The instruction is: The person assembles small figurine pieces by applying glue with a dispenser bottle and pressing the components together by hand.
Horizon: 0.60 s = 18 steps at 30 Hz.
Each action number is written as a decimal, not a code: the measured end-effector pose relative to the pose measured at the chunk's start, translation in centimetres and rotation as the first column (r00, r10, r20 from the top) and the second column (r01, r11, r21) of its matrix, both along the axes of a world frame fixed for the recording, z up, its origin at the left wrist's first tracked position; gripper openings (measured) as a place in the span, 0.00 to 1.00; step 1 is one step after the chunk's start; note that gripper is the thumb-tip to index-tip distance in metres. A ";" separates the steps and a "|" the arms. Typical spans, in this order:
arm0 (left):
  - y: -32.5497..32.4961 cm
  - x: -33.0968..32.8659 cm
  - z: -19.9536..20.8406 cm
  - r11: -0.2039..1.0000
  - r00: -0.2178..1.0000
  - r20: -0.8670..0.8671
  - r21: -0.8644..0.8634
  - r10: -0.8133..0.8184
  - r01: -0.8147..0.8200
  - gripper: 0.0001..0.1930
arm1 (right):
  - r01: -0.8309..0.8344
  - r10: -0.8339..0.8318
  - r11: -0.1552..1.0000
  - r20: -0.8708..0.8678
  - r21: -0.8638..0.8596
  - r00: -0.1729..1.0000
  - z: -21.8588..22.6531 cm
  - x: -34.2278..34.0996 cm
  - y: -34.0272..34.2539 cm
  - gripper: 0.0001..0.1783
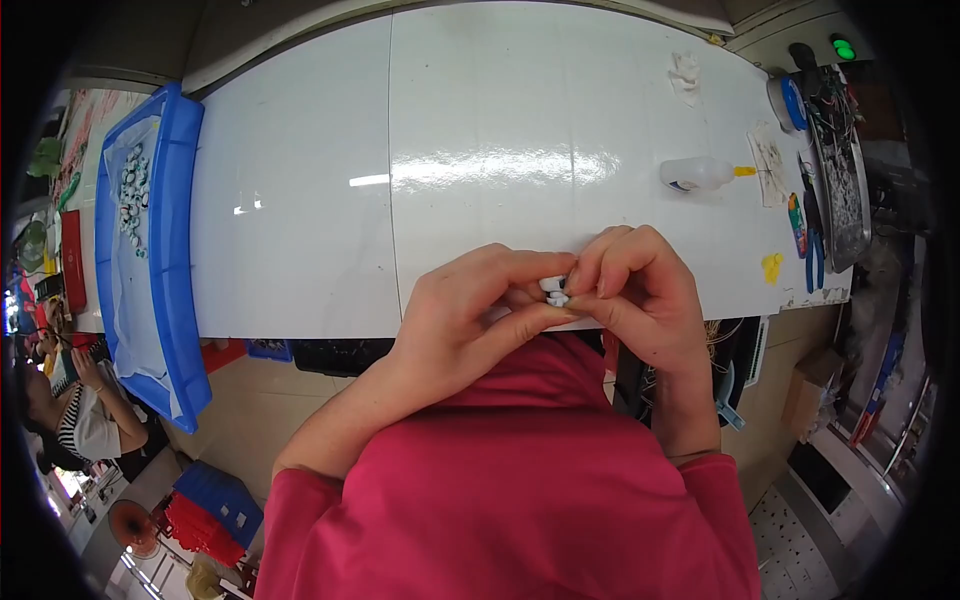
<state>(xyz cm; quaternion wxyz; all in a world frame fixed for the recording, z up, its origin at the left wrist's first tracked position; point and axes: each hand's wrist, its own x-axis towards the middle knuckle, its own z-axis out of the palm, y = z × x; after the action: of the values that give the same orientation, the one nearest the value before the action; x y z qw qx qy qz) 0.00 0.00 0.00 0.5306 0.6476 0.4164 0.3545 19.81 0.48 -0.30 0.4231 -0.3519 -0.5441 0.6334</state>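
Note:
Both my hands meet at the near edge of the white table, in front of my body. Between their fingertips is a small white plastic piece with a dark spot; its exact kind is too small to make out. My left hand pinches it from the left with thumb and forefinger. From the right, my right hand grips it with thumb and curled fingers. The fingers cover part of the piece.
At the left stands a blue tray with several small white-and-dark pieces. To the right lie a squeeze bottle, pliers, yellow bits, a blue-rimmed roll and a metal tray. Another person sits far left.

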 end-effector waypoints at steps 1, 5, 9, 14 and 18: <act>0.3 0.0 0.1 1.000 1.000 -0.007 -0.013 -0.029 0.029 0.17 | 0.003 -0.003 1.000 0.005 0.000 1.000 0.0 0.1 0.2 0.11; 1.2 -0.3 0.3 0.999 0.999 -0.031 -0.023 -0.043 0.042 0.15 | -0.003 0.003 1.000 0.002 0.014 1.000 -0.1 -0.2 1.1 0.11; -1.0 0.0 0.7 0.997 0.996 0.050 -0.036 0.071 -0.069 0.14 | 0.021 -0.023 0.999 0.063 0.038 0.998 0.7 -0.2 -0.4 0.11; -1.3 -0.2 -0.3 0.998 0.967 0.254 0.062 -0.022 0.006 0.15 | 0.175 -0.195 0.978 0.193 0.113 0.962 0.6 0.0 -2.2 0.14; -2.7 0.4 1.5 0.994 0.955 0.295 0.088 0.039 -0.068 0.14 | 0.101 -0.133 0.980 0.188 0.169 0.973 2.4 0.0 -2.1 0.15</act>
<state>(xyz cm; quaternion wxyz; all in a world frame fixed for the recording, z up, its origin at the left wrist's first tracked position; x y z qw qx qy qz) 0.36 -2.75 1.55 0.5446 0.6012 0.3330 0.4807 19.84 -1.60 2.11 0.4300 -0.4102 -0.6105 0.5236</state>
